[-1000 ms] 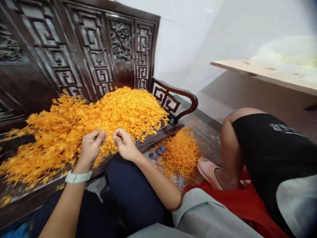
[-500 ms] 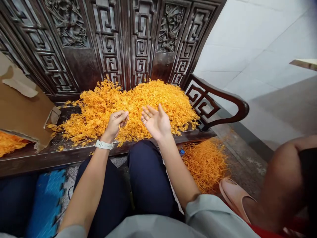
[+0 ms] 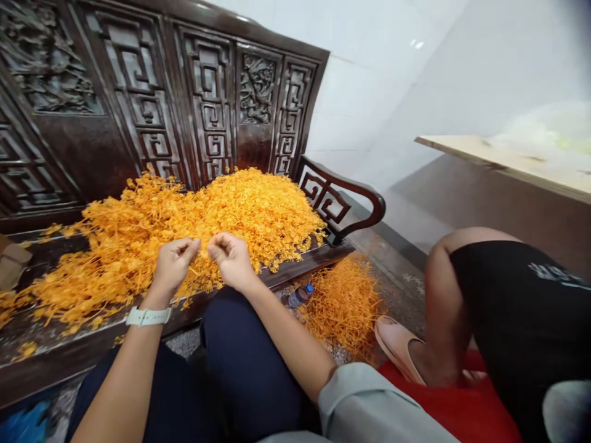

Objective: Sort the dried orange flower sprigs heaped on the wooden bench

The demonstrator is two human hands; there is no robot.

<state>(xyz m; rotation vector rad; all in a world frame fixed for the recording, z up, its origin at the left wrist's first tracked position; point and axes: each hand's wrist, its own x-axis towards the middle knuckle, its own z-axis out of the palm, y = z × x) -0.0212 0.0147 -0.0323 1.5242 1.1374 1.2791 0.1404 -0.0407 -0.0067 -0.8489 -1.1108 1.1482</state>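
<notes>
My left hand (image 3: 176, 266), with a pale watch band (image 3: 148, 316) at its wrist, is closed with thumb and forefinger pinched. An orange plastic flower piece seems to be in it, hard to make out against the same-coloured heap behind. Close beside it, a small gap apart, my right hand (image 3: 232, 258) is also closed in a pinch; what its fingertips hold is too small to tell. Just past both hands spreads a large heap of orange plastic flower pieces (image 3: 258, 212) on a dark carved wooden bench (image 3: 96, 335).
Below the bench's curved armrest (image 3: 364, 192) lies a pile of orange stems (image 3: 344, 301) on the floor, with a blue-capped bottle (image 3: 300, 296) beside it. Another person's leg (image 3: 441, 301) is at the right. A wooden board (image 3: 466, 151) juts out there; a cardboard piece (image 3: 12, 261) is far left.
My view has turned right. My right hand has gone from open, palm up, to a pinch, and has come closer to my left hand, which stays closed.
</notes>
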